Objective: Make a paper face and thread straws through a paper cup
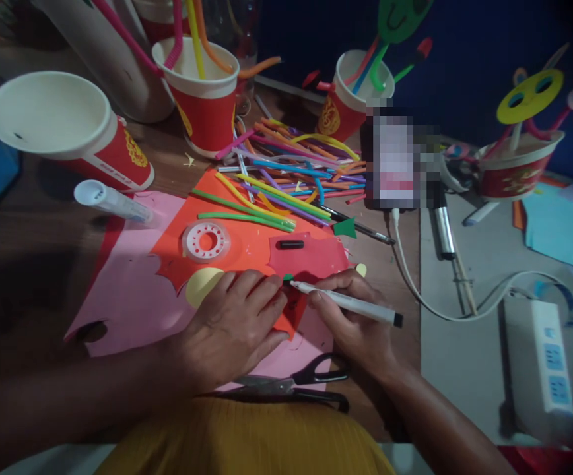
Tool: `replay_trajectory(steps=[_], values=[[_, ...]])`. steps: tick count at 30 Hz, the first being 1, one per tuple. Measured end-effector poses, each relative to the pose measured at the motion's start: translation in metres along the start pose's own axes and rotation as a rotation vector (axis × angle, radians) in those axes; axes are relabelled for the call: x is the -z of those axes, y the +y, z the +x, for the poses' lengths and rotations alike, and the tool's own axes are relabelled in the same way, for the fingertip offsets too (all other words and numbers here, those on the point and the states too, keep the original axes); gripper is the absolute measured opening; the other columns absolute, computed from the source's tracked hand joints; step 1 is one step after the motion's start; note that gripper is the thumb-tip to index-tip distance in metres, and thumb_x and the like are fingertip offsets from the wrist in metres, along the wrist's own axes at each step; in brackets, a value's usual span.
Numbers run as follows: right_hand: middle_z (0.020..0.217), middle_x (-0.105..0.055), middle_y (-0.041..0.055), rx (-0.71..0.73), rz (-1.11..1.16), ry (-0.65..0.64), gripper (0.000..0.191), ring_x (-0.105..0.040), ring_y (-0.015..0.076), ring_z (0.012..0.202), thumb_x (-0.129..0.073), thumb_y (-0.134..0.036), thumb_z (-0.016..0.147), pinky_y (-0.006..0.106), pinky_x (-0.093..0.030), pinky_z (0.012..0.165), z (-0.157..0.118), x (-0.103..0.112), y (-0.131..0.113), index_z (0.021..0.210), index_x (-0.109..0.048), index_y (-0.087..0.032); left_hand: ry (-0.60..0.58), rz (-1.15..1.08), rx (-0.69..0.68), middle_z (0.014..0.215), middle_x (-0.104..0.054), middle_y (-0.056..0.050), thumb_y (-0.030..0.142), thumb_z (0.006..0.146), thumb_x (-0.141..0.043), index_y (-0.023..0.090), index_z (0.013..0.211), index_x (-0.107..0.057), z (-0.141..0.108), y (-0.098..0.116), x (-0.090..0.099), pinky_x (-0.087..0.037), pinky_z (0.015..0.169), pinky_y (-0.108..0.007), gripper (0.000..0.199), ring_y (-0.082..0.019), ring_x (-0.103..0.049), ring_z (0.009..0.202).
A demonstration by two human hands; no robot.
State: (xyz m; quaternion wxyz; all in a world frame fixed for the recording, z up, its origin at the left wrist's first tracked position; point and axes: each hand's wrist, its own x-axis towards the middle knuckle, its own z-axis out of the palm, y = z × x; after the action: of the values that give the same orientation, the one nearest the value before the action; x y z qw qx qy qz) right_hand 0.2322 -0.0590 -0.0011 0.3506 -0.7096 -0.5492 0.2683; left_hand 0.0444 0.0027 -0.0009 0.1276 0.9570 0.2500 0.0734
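My right hand (353, 316) is closed around a white marker pen (350, 305) with a black end. Its uncapped tip touches or hovers just over a small green paper piece (287, 278); I cannot tell which. My left hand (239, 316) lies flat on the paper just left of that piece, fingers stretched out and partly over a pale yellow paper circle (200, 285). Beneath are orange paper (247, 247), red paper (326, 254) and pink paper (152, 284). A black pen cap (291, 245) rests on the red sheet. Black-handled scissors (286, 388) lie near my body.
A tape roll (206, 241), a glue stick (113, 201) and many coloured straws (286, 165) sit ahead. Paper cups (71, 132) stand along the back, some holding straws. At right are a phone (395, 158), its white cable (415, 290) and a power strip (539, 356).
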Motion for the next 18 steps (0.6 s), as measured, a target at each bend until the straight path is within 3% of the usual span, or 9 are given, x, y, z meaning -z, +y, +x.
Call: replay_trajectory(steps=[18], values=[[0.067, -0.066, -0.0024, 0.02, -0.01, -0.025, 0.007, -0.061, 0.011, 0.056, -0.065, -0.027, 0.08, 0.021, -0.047, 0.05, 0.0006, -0.0005, -0.0003, 0.078, -0.062, -0.021, 0.03, -0.006, 0.001, 0.109, -0.059, -0.008, 0.039, 0.09, -0.047, 0.014, 0.104, -0.062, -0.0013, -0.0003, -0.0025, -0.035, 0.075, -0.039, 0.033, -0.025, -0.047, 0.092]])
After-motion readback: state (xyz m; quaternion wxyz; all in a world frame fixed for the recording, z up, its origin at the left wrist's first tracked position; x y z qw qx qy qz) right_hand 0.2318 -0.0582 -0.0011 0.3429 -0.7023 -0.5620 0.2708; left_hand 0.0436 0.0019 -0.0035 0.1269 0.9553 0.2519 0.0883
